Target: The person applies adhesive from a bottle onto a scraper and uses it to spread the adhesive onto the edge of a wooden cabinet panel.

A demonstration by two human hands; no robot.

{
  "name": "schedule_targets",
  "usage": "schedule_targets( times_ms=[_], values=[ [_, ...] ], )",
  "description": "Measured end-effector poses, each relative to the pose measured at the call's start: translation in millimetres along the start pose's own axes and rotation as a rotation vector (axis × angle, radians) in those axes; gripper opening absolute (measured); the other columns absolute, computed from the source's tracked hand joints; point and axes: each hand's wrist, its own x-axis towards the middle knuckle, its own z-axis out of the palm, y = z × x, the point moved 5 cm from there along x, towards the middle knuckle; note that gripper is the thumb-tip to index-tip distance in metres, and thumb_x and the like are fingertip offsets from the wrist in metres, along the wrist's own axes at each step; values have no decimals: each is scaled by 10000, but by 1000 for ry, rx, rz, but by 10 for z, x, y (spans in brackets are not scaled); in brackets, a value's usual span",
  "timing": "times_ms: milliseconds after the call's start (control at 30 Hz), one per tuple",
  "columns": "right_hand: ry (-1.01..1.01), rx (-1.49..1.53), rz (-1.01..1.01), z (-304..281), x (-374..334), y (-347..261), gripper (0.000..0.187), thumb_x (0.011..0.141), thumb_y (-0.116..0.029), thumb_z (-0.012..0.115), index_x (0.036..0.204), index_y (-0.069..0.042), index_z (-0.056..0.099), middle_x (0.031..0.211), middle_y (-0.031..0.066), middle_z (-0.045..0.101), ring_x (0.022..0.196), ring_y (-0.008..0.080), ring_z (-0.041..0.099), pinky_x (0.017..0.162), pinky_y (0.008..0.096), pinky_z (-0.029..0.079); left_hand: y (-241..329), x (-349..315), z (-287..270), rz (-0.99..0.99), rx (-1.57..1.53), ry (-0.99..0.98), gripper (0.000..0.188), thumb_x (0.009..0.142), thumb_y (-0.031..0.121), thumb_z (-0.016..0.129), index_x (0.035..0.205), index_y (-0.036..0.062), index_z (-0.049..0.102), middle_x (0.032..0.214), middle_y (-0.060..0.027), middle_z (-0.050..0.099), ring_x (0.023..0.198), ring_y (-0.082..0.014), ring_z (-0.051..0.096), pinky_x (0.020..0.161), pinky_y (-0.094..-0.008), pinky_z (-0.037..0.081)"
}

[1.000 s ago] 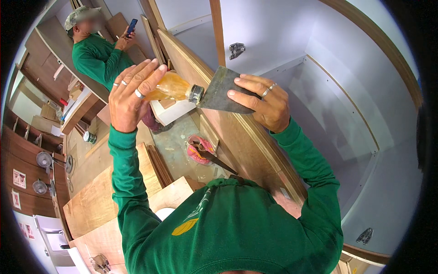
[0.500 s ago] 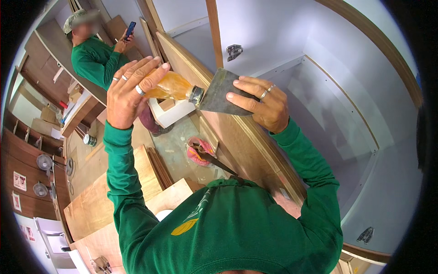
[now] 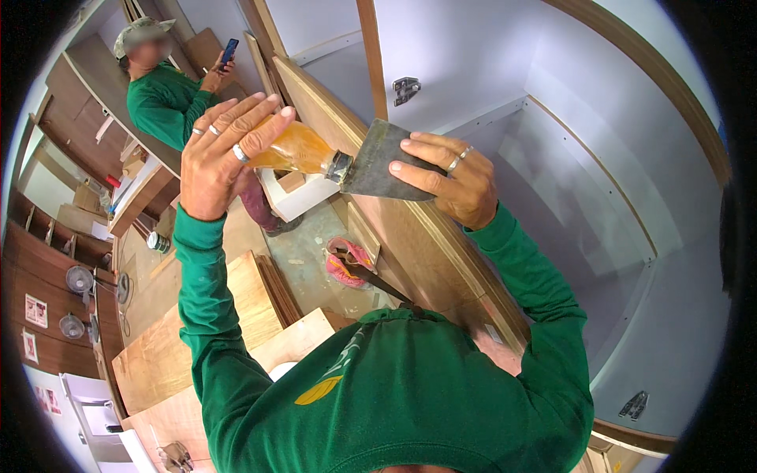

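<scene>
My left hand (image 3: 229, 154) is closed around a clear squeeze bottle (image 3: 296, 150) of orange-amber liquid, possibly glue. The bottle lies nearly level, its dark neck (image 3: 340, 166) pointing right. That neck meets the left edge of a dark grey, flat scraper blade (image 3: 378, 167), wider at one end. My right hand (image 3: 457, 177) grips the blade, with fingers across its face and the thumb hidden behind. Whether any liquid is coming out, I cannot tell. Both hands are raised in front of the edge of a wooden panel (image 3: 426, 225).
To the right is a white-lined cabinet interior (image 3: 568, 181) with metal hinges (image 3: 406, 91). A co-worker (image 3: 162, 102) at the upper left holds a phone (image 3: 228, 54). Below my hands, a pink bag (image 3: 349, 262) sits on the floor. Plywood sheets (image 3: 189, 331) lie at the lower left.
My left hand and the bottle have shifted very slightly; the bottle neck still meets the scraper blade. My right hand has hardly moved.
</scene>
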Motion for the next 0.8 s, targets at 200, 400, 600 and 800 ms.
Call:
schedule_targets(
  times_ms=[200,400,600,800],
  values=[
    [-8,-13,-14,4,-23,21,289,785,-104,664,1056,-175,735,1066,77,702,1001,271,689,817,364,582,9,26,-44,7,-18,-26,625,675,17,713,1283,153,659,1260,-66,671,1183,-268,626,985,-417,488],
    [-2,-15,-17,40,-68,26,275,818,-195,670,1086,-199,728,1098,49,693,1034,238,674,835,354,568,28,12,-49,8,-20,6,588,718,94,666,1295,208,658,1219,-52,683,1145,-253,642,973,-427,493],
    [13,50,10,7,-12,-15,265,763,-55,686,1012,-125,741,1040,117,710,962,319,705,810,390,597,39,-23,-52,4,-25,-10,648,663,-4,715,1290,148,654,1248,-74,675,1167,-273,633,985,-422,491],
    [16,70,18,-3,-2,-18,313,733,-9,667,1020,-110,740,1073,132,702,987,337,697,831,401,589,64,-45,-72,-1,-1,1,637,682,-23,685,1294,151,650,1252,-79,671,1174,-279,629,990,-422,486]
  ],
)
